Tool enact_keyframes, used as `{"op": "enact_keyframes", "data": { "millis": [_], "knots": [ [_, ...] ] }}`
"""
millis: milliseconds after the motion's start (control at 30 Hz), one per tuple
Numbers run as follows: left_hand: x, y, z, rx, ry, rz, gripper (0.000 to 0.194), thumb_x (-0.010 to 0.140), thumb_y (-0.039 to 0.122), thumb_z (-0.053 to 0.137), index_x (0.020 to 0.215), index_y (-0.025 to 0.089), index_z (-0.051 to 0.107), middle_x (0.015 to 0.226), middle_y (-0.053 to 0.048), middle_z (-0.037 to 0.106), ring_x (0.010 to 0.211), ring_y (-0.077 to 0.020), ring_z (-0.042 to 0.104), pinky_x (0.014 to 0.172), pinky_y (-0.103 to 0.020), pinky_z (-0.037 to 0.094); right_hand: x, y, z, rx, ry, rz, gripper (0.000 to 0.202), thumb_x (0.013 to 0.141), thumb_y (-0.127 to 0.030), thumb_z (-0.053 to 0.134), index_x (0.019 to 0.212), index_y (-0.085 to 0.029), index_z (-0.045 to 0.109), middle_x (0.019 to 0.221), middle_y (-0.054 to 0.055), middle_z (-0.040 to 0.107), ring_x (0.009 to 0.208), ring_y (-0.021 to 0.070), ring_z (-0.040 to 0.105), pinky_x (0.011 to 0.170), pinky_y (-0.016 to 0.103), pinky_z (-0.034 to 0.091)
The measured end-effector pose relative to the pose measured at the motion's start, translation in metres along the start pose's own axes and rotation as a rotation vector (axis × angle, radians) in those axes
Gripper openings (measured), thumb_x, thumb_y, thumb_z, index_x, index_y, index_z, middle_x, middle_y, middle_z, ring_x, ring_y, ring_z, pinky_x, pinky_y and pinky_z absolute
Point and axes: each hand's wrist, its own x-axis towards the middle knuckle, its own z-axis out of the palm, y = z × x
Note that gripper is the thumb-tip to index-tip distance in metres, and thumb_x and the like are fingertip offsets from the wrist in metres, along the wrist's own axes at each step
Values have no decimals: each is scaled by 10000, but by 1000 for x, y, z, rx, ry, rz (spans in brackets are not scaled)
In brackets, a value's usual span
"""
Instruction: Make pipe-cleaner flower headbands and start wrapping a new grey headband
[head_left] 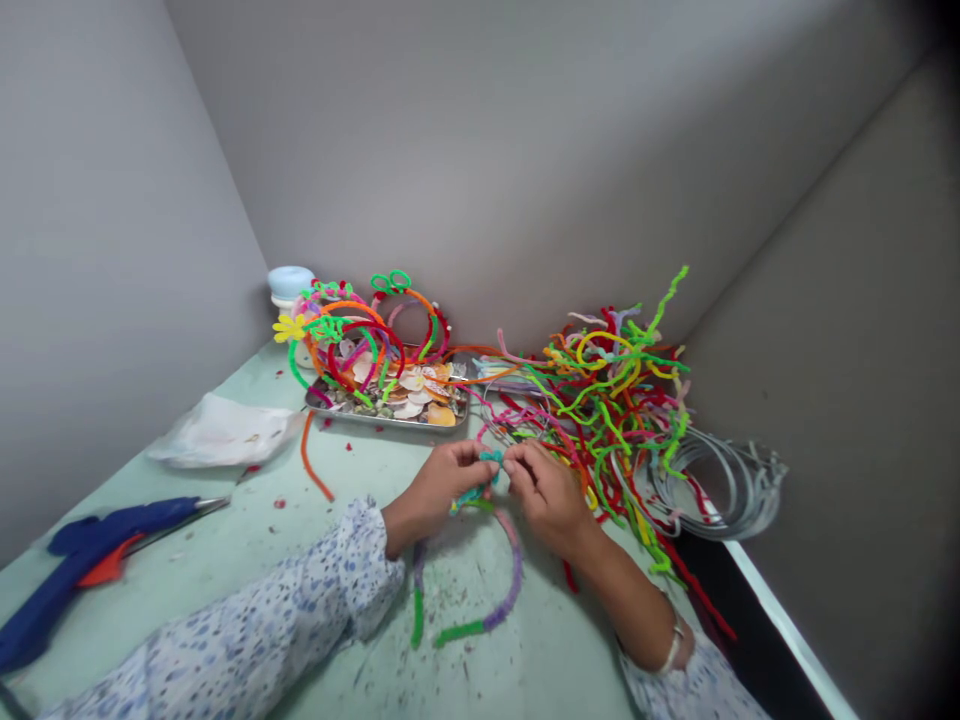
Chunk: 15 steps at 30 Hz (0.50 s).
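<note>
My left hand (448, 485) pinches a small teal fuzzy piece (491, 460) near the middle of the view. My right hand (546, 488) is closed on the right side of that same piece, its fingertips close to the left ones. Below both hands hangs or rests a curved band (514, 570) wrapped in pink, purple and green fuzzy wire, its two green ends pointing toward me. The top of the band is partly hidden behind my hands, so how the teal piece joins it cannot be made out.
A metal tray (390, 422) holds shells and decorated bands. To the right lie tangled coloured fuzzy wires (622, 400) and grey hoops (739, 490). A blue glue gun (97, 550), a plastic bag (225, 430) and an orange wire (313, 462) are at left. Grey panels enclose the table.
</note>
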Motion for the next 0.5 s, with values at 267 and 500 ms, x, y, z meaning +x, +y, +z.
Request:
{"op": "enact_keyframes", "data": {
  "millis": [267,500],
  "knots": [
    [-1,2,0,189,55,99,148,736,269,617,778,134,575,612,21,557,551,-91,483,536,-207,355,3,4,1,485,-188,364,210,891,-350,438,811,-191,549,568,-41,555,455,88,413,468,221,316],
    [0,6,3,-97,130,29,190,703,308,677,782,152,600,707,27,567,619,-82,498,604,-205,372,5,1,3,625,-120,382,198,825,-351,543,920,-179,569,612,-30,575,497,92,450,481,218,350]
  ]
}}
